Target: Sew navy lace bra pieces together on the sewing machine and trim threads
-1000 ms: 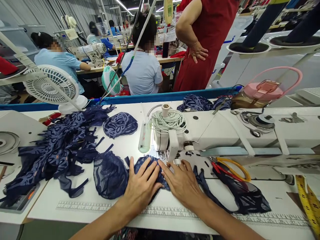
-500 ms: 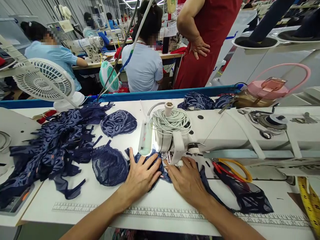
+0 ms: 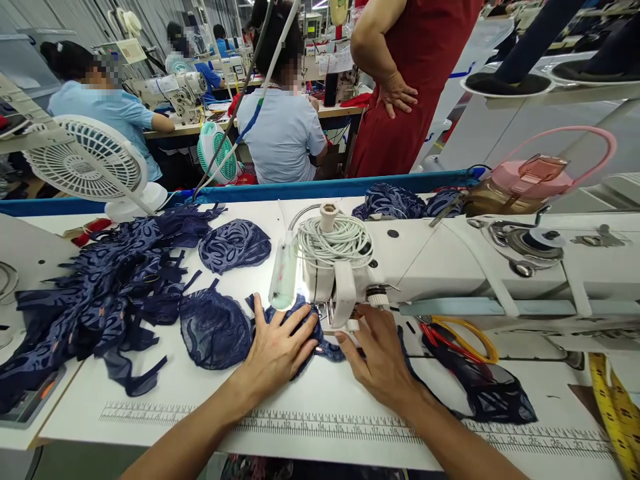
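Observation:
My left hand (image 3: pixel 281 347) lies flat with spread fingers on a navy lace bra cup (image 3: pixel 330 351), which reaches under the sewing machine's presser foot (image 3: pixel 330 313). Right of the needle area is my right hand (image 3: pixel 379 353). Its thumb stands apart from the fingers, whose tips are partly hidden behind the sewing machine (image 3: pixel 345 283). Nothing shows in its grasp. Left of my left hand, a sheer navy cup (image 3: pixel 215 330) rests on the table, with a patterned navy cup (image 3: pixel 235 245) behind it.
A heap of navy lace pieces (image 3: pixel 135 260) covers the left side. Red-handled scissors (image 3: pixel 445 341) and a dark sheer piece (image 3: pixel 500 393) lie to the right, near a yellow tape measure (image 3: pixel 607 400). A white fan (image 3: pixel 87 157) and pink-lidded bottle (image 3: pixel 530 177) stand farther back. Other people are beyond.
My right thumb and fingers have drawn away from the fabric and spread apart. My left hand stays on the lace. The seated person in front has shifted slightly left.

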`<state>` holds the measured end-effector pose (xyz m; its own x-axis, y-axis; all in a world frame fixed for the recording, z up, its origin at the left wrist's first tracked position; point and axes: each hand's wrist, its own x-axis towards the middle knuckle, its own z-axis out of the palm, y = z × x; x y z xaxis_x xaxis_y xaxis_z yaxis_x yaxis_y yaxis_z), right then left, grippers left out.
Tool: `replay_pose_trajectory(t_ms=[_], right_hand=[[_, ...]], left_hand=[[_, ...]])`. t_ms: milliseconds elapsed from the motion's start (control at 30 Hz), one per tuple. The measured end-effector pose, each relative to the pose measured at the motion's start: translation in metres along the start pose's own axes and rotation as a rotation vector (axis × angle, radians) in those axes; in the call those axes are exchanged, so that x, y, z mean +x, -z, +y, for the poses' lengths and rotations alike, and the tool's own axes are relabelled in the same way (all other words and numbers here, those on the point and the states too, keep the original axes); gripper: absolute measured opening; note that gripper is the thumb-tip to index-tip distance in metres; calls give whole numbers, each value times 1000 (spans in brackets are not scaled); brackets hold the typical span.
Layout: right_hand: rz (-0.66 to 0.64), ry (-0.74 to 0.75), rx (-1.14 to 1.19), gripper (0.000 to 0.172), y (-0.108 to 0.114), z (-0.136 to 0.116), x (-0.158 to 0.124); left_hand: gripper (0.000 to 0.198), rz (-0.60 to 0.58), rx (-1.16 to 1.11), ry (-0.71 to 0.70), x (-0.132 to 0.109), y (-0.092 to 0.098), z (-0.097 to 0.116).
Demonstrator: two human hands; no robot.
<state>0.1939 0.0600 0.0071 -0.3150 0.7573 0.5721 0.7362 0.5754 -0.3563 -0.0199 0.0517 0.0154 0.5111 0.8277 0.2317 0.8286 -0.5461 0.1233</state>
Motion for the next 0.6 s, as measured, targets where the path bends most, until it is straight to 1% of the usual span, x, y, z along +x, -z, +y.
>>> replay_pose_trajectory(t_ms=[167,367,533,600], right_hand=[[-6,-48,-61,28,-3,9,7],[-16,-70,-12,25,1,6,6],[18,-17,29,23,3,6,0],[12,-2,30,22,3,5,0]], left_hand=[[35,3,8,-18,2,3,0],[35,2,8,-32,-2,6,2],[36,-13,-2,-14,-4,5,4],[36,-6,-4,-15,-4,4,4]])
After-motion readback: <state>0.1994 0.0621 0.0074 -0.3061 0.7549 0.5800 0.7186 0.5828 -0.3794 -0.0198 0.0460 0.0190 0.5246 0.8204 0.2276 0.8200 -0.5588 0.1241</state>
